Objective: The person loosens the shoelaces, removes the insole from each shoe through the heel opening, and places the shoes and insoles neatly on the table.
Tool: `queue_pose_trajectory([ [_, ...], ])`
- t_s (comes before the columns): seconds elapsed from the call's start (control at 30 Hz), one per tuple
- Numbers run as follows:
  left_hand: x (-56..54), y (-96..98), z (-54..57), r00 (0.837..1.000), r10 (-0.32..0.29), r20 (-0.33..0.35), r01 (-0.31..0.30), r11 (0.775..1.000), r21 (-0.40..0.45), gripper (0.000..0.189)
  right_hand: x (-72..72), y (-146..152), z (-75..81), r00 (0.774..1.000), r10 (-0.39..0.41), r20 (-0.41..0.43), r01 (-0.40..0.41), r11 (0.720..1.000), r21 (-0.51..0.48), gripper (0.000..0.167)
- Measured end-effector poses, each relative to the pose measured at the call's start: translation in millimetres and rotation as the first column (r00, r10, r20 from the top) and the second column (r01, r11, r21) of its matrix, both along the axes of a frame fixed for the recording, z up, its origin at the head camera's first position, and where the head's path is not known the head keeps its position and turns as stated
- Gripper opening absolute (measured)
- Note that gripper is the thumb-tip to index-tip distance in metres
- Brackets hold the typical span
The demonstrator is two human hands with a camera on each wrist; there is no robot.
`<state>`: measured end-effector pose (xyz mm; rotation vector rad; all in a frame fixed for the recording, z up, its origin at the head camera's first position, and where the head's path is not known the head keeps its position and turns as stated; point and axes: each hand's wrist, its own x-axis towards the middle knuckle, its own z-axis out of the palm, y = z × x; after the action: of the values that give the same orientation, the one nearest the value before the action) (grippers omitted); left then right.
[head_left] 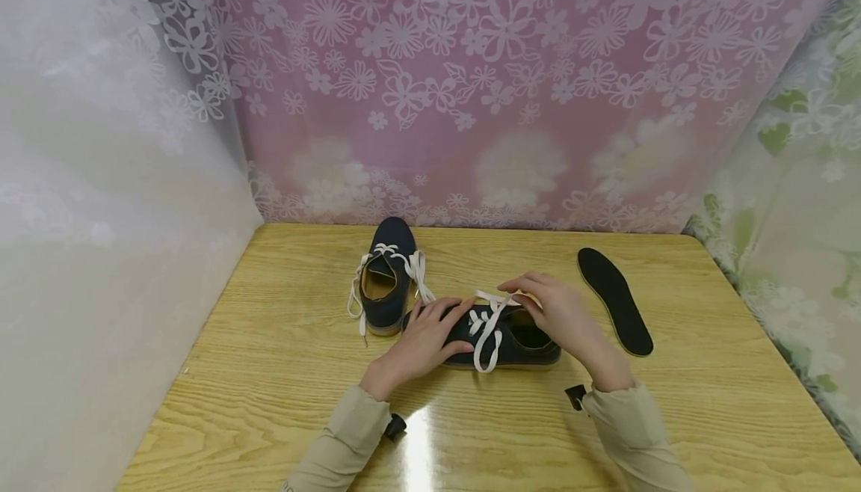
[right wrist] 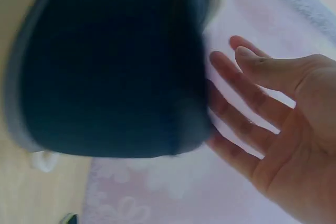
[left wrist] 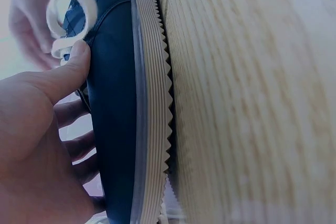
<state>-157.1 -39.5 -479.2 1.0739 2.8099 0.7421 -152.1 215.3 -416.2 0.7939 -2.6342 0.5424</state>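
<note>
A dark navy shoe (head_left: 521, 356) lies sole-down on the table, its toe to the left and its opening to the right. My left hand (head_left: 420, 342) holds its front part, thumb on the near side and fingers across the top. In the left wrist view the thumb presses the shoe's upper (left wrist: 113, 93) above the ridged tan sole. White laces (head_left: 496, 321) hang loose over the near side. Over the shoe's heel end hovers my right hand (head_left: 558, 316); the right wrist view shows its fingers (right wrist: 247, 98) spread, with nothing between them and the thumb.
A second navy shoe (head_left: 386, 309) with loose white laces stands behind left, toe pointing away. To the right lies a black insole (head_left: 615, 301). Floral curtains (head_left: 437, 103) close off the back and sides of the wooden table (head_left: 269, 372).
</note>
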Motion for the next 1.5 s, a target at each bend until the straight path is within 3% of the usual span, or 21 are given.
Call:
queue_pose_trajectory([
  [0.17, -0.3, 0.4, -0.3, 1.000, -0.003, -0.003, 0.003, 1.000, 0.000, 0.072, -8.1, 5.3, -14.3, 0.989, -0.061, 0.138, 0.048, 0.994, 0.094, 0.020],
  [0.23, -0.2, 0.5, -0.3, 1.000, -0.004, -0.007, 0.004, 1.000, -0.001, 0.072, -9.8, 6.7, -16.8, 0.985, -0.066, 0.158, 0.051, 0.994, 0.099, 0.016],
  [0.57, 1.1, 0.2, 0.7, 1.000, 0.001, -0.013, -0.001, 1.000, -0.002, 0.072, -10.1, 10.9, -14.1, 0.990, -0.054, 0.130, 0.043, 0.996, 0.083, 0.010],
  [0.67, 1.3, 0.3, 0.5, 1.000, 0.004, -0.011, -0.004, 1.000, -0.004, 0.071, -9.0, 8.3, -10.8, 0.993, -0.071, 0.099, 0.069, 0.997, 0.027, 0.007],
  [0.77, 0.8, 0.2, 0.0, 1.000, 0.004, -0.011, -0.004, 1.000, -0.009, 0.072, -4.0, 3.3, -1.7, 0.998, -0.050, 0.048, 0.055, 0.994, -0.096, 0.008],
  [0.87, 0.4, 0.2, -0.7, 1.000, 0.001, -0.023, -0.001, 1.000, -0.004, 0.071, 3.5, -1.4, 9.8, 1.000, 0.019, 0.000, -0.019, 0.969, -0.248, 0.015],
  [0.97, -0.1, 0.1, -1.5, 0.999, -0.002, -0.036, 0.002, 1.000, -0.004, 0.070, 9.5, -3.9, 17.7, 0.995, 0.097, -0.012, -0.096, 0.945, -0.312, 0.021],
  [1.1, -1.3, 0.0, -3.0, 0.999, 0.002, -0.038, -0.003, 1.000, -0.016, 0.070, 10.1, -4.7, 18.7, 0.991, 0.126, 0.056, -0.108, 0.964, -0.245, 0.018],
  [1.33, -0.8, 0.1, -2.8, 0.999, 0.002, -0.042, -0.004, 0.999, -0.035, 0.068, 1.9, -3.1, 4.4, 0.990, 0.036, 0.135, -0.029, 0.998, -0.052, 0.023],
  [1.5, -0.2, -0.3, -1.8, 0.999, 0.006, -0.032, -0.008, 0.999, -0.038, 0.068, -3.8, -1.0, -10.4, 0.990, -0.023, 0.139, 0.007, 0.994, 0.112, 0.031],
])
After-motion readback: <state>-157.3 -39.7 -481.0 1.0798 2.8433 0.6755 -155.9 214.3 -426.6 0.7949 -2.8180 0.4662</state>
